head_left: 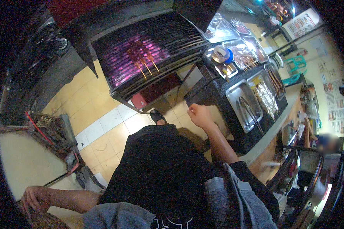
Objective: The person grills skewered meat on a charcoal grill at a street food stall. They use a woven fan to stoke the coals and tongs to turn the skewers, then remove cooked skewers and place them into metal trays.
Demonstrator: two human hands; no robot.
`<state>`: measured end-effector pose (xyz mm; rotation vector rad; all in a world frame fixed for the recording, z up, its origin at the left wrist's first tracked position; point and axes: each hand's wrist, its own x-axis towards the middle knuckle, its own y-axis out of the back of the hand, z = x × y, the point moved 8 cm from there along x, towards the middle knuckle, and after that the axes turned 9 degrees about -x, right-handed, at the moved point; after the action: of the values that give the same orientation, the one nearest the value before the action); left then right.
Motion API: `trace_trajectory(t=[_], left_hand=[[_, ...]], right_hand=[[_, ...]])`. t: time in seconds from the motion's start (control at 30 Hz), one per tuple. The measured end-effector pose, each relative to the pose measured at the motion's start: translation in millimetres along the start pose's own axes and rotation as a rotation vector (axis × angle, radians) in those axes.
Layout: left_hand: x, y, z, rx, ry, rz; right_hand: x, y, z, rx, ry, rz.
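Observation:
My right hand (198, 114) hangs in front of me with its fingers curled closed and nothing visible in it, just left of a steel tray (244, 105) that holds tongs. My left hand (34, 198) is far out at the lower left, fingers loosely bent; whether it holds anything I cannot tell. Ahead stands a charcoal grill (149, 49) with glowing coals, and a few meat skewers (143, 57) lie on its grate. My foot in a dark sandal (157, 116) points toward the grill.
A black counter (233, 126) on the right carries trays of skewers (266, 99), a round tin (220, 54) and more food trays (245, 55). The floor is yellow and white tile (99, 118). A wire rack with red-handled tools (49, 129) lies at the left.

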<state>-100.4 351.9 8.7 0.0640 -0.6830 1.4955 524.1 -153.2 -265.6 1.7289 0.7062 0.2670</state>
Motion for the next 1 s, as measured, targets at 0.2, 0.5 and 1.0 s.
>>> trace_trajectory(t=[0.2,0.5,1.0], left_hand=[[-48.2,-66.0,-141.7,0.708,0.214,-0.291],[-61.0,-67.4,-42.6,0.379,0.124,-0.161],[-136.1,-227.7,-100.7,0.721,0.216,-0.177]], right_hand=[[-54.4,-14.8,25.4,-0.058,-0.042,-0.138],[18.7,40.2,99.6,-0.001,-0.216,0.114],[175.2,86.5,280.1,-0.066,-0.477,0.158]])
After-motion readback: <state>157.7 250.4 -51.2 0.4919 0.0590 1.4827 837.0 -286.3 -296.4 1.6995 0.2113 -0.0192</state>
